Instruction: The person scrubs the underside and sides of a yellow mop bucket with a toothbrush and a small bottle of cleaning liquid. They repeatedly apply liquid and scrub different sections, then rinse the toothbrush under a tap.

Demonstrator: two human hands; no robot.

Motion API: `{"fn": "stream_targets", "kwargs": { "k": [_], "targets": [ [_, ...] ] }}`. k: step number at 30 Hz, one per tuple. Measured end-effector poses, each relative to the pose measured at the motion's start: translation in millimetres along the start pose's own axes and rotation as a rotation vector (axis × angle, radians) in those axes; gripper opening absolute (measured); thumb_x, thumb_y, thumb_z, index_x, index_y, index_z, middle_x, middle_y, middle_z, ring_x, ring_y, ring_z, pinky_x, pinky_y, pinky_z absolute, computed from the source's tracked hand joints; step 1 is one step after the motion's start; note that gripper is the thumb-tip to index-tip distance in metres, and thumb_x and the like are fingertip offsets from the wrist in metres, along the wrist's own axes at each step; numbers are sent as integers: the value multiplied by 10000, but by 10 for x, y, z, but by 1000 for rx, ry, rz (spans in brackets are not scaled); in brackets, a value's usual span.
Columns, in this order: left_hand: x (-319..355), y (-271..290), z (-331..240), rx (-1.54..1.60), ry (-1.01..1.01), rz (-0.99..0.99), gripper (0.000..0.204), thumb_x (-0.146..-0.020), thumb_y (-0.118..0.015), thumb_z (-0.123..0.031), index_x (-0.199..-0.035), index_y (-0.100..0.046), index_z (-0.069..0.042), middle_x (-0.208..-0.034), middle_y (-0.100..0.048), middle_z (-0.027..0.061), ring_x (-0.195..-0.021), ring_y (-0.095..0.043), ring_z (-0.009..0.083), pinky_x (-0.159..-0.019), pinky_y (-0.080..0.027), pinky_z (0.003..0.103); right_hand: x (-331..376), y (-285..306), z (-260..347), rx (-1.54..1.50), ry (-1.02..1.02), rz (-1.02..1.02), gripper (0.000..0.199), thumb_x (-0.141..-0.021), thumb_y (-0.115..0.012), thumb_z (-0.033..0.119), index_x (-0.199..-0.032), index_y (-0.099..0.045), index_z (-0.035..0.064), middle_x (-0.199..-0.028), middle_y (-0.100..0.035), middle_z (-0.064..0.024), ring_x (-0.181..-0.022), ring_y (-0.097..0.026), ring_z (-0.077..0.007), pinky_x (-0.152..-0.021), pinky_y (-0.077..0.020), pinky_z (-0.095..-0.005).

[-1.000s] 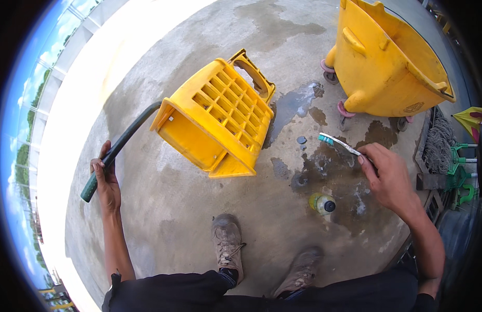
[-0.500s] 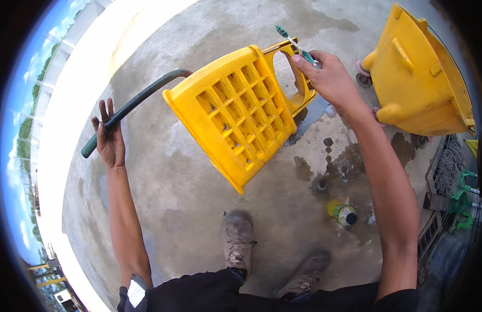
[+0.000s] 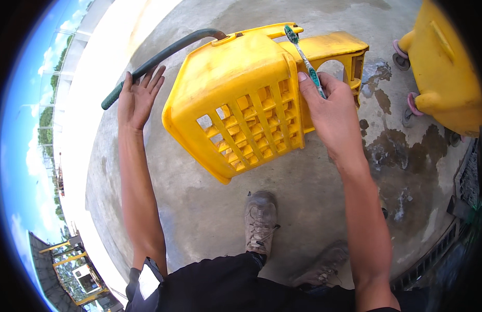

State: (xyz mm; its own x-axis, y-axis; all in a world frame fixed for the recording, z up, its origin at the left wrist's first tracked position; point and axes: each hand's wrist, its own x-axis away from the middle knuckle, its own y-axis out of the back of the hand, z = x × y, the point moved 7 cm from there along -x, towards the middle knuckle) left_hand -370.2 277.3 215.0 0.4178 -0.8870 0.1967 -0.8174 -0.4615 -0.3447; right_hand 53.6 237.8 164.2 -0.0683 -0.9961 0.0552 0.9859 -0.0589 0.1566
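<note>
A yellow mop wringer [image 3: 230, 62] with a grid of square holes is held up off the floor, tilted before me. Its dark lever handle [image 3: 163, 54] reaches out to the left and ends in a green grip. My left hand [image 3: 139, 101] is open under the lever, palm up and fingers stretched out; the lever lies against the fingers. In my right hand [image 3: 332, 104] a green and white toothbrush [image 3: 306, 60] is pinched under the thumb, bristles upward. That hand is at the wringer's right part; whether its hidden fingers also grip the wringer I cannot tell.
A yellow mop bucket [image 3: 444, 67] on casters stands at the right. Wet patches [image 3: 391, 151] darken the concrete floor beside it. A floor grate [image 3: 428, 260] runs along the lower right. My boots [image 3: 261, 218] are below the wringer.
The wringer has turned, so its top side and the openings through its grid now show. My left hand has opened flatter beneath the lever. The bucket and floor have shifted rightward in view.
</note>
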Motion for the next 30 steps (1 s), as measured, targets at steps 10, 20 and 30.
{"fn": "stream_targets", "kwargs": {
  "k": [10, 20, 30],
  "targets": [
    [1730, -1045, 503, -605, 83, 23, 657, -1186, -582, -244, -1703, -377, 106, -1536, -658, 273, -1231, -775, 253, -1049, -627, 351, 520, -89, -390, -362, -84, -171, 333, -1142, -658, 258, -1029, -688, -54, -796, -608, -44, -782, -486, -115, -719, -450, -363],
    [1525, -622, 1325, -493, -210, 219, 711, -1204, -528, -127, -1787, -171, 66, -1766, -443, 215, -1554, -521, 259, -1284, -439, 384, 369, -140, -988, -521, -78, -253, 307, -1153, -534, 181, -1197, -713, -65, -1036, -721, -72, -959, -610, -143, -912, -499, -350],
    [609, -626, 1141, -799, -198, 248, 608, -1210, -569, -295, -1779, -401, -162, -1715, -558, 126, -1430, -656, 202, -1166, -565, 359, 363, -224, -862, -245, 13, -35, 346, -1102, -604, 244, -1292, -701, -29, -1065, -797, -175, -1004, -770, -279, -950, -579, -450]
  ]
}}
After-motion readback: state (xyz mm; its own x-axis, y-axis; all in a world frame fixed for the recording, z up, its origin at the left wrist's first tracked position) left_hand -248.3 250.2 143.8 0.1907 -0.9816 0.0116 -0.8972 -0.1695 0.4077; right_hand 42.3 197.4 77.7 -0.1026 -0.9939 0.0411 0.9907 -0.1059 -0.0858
